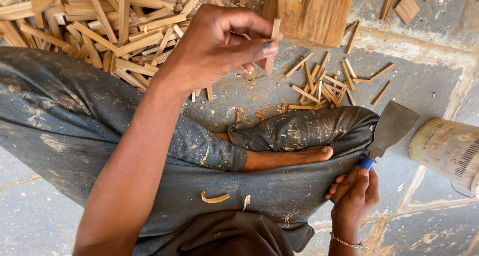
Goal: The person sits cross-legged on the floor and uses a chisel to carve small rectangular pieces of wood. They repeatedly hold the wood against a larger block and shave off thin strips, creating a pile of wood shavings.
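My left hand [214,44] is raised over the floor and pinches a thin wooden stick [272,45] upright between thumb and fingers, just in front of a wooden block [312,11]. My right hand [355,196] rests low beside my right knee, closed around the wooden handle of a wide-bladed chopping knife [391,128] with a blue collar; its flat blade points up and to the right. I sit cross-legged in dusty grey trousers, one bare foot [294,157] tucked under my shin.
A large heap of split wooden sticks [100,31] lies at the upper left. A smaller scatter of short sticks [324,86] lies on the concrete floor near the block. A pale plastic container [446,148] lies at the right edge. Wood shavings sit on my lap.
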